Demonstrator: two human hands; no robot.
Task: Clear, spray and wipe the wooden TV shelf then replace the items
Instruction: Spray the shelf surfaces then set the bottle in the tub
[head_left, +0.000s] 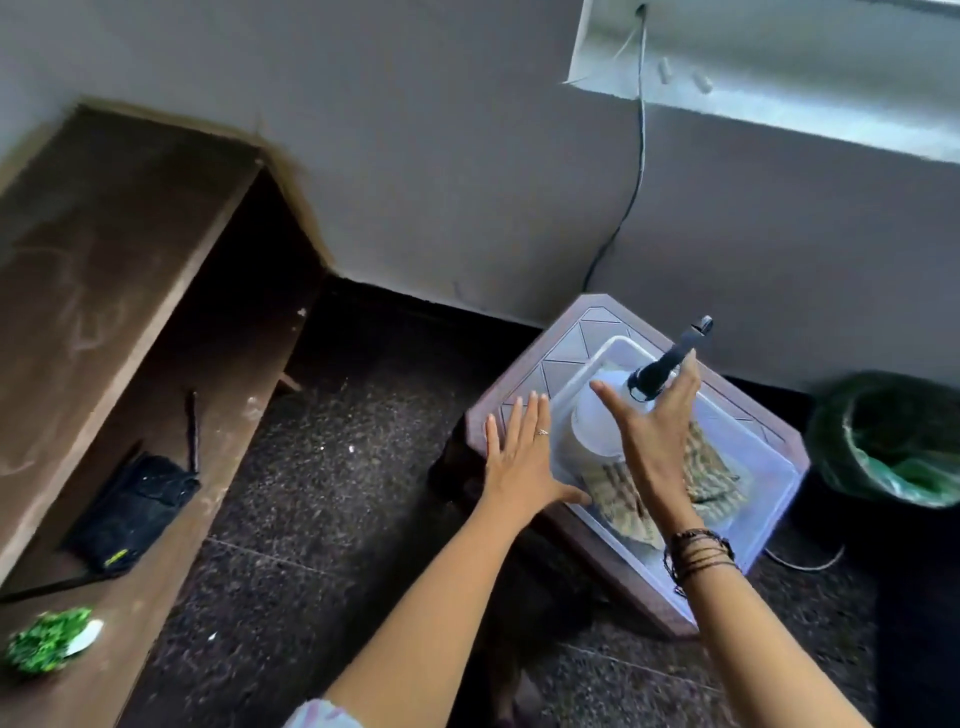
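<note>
Hands (587, 447) open over spray bottle (602, 421)

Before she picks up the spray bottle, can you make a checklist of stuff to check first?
1. Spray bottle standing upright in the clear plastic tub: ok.
2. Right hand open and spread right at the bottle, no grip yet: ok.
3. Left hand open at the tub's rim to steady it: ok.
4. Patterned cloth lying in the tub, ready for wiping: ok.
5. Top of the wooden shelf cleared: ok, though it shows dusty smears.
6. Liquid left in the bottle: cannot tell.
</note>
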